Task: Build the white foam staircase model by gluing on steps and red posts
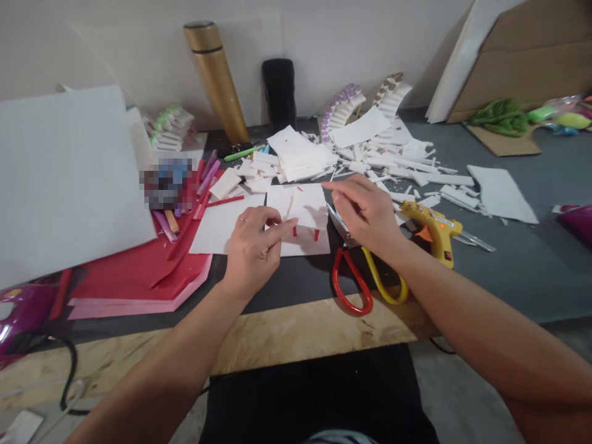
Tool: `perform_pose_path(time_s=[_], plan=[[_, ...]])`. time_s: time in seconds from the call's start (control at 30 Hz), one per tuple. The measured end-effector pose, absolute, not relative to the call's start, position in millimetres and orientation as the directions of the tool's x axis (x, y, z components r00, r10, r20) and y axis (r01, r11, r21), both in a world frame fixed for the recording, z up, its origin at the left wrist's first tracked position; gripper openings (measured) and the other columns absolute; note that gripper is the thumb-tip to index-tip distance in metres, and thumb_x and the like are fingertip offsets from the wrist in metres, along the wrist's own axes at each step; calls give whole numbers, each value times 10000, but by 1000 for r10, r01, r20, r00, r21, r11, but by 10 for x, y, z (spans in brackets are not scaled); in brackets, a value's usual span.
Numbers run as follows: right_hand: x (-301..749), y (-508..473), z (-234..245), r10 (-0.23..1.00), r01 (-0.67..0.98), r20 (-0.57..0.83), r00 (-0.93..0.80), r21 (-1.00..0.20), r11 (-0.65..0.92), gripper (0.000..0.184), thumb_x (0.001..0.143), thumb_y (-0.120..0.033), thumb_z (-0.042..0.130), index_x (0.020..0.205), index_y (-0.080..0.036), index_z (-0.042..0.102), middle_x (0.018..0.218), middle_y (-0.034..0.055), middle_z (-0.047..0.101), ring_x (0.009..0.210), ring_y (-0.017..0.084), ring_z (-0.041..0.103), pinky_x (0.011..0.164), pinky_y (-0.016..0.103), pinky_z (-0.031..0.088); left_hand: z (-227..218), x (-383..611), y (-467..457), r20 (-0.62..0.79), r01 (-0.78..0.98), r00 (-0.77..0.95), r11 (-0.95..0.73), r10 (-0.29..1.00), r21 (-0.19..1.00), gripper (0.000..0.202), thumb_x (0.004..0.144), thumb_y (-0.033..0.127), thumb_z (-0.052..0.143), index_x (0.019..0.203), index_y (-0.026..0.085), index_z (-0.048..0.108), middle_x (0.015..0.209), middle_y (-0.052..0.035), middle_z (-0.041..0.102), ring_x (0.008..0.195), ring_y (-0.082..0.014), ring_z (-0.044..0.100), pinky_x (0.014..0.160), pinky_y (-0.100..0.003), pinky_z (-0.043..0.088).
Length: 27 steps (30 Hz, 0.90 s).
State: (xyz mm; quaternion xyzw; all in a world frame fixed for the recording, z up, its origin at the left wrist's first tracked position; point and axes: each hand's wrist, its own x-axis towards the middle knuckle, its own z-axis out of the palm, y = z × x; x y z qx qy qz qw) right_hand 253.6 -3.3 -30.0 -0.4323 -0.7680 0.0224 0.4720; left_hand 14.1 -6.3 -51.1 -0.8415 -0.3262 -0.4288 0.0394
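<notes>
A small white square piece (303,203) is raised on short red strips (316,235) showing under its front edge. It stands over a flat white sheet (222,225). My left hand (256,250), with a ring on one finger, is closed at the left side of the square; one digit reaches along its front edge. My right hand (365,213) is at the far right corner, an extended fingertip touching or nearly touching it. Its thumb is apart, and nothing shows between them. Scissors (352,280) with one red and one yellow handle lie partly under my right hand.
A yellow glue gun (432,228) lies right of my right forearm. White scraps (370,157) are heaped behind. Red sheets (134,271) and a large white board (69,179) occupy the left. A gold flask (217,80) and black case (279,92) stand by the wall.
</notes>
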Motion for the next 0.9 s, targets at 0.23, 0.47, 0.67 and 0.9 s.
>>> perform_pose_path(time_s=[0.23,0.47,0.67,0.9], plan=[[2577,-10,-335,627,494,671,-396,-420,761,170,903,-220,664,1031,-235,775,879,47,655,723,149,597,644,295,474,-511,170,-99,713,594,369,-741,597,313,458,860,-4,465,1131,264,718,973,-56,644,905,-177,612,829,-371,525],[2589,-4,-328,690,496,640,-338,-501,709,176,908,-268,666,1034,-217,778,838,29,631,636,118,537,574,274,417,-370,30,-97,619,684,383,-661,686,309,286,829,98,532,1083,187,631,1032,-91,663,1036,-251,621,950,-451,500],[2618,21,-321,756,545,614,-227,-563,621,198,912,-272,629,1021,-200,778,777,14,604,604,117,514,584,273,418,-130,-163,-164,172,693,708,-720,685,17,256,813,231,604,1049,140,646,1232,-173,632,1115,-339,623,925,-495,524],[2655,151,-473,827,643,552,-108,-596,482,330,983,-374,511,1035,-158,755,927,85,679,765,169,637,696,297,487,-171,-185,-166,88,576,817,-800,569,-168,261,892,97,508,1097,117,669,1156,-179,702,991,-275,705,824,-397,581]])
